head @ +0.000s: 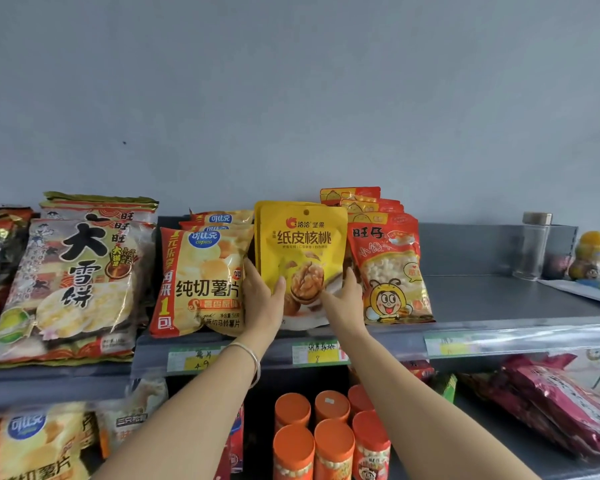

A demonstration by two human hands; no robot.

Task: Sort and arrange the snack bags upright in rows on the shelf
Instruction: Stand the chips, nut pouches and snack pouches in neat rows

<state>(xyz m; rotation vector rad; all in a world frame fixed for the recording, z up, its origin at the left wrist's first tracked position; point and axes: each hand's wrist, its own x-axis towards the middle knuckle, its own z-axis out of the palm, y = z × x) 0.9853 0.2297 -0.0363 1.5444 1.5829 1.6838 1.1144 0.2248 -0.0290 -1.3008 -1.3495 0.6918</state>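
Head view: the left hand [262,299] grips the left edge of the yellow walnut bag [303,244], thumb pressed across its front and fingers [248,271] curled behind. The right hand [343,296] pinches the bag's lower right edge, thumb on the front, its other fingers tucked out of sight behind. The bag stands upright at the front of the upper shelf [499,299], between the chip bags [201,282] and the red bun bags [388,271]. A second yellow edge shows just behind it.

Three chip bags stand in a row, the bun bags number about four by their tops, and two rice-cracker bags [66,289] lean at the left. Six orange-capped canisters [331,441] stand on the shelf below.

The shelf is grey metal with a price strip [326,353], against a plain grey wall [291,98].
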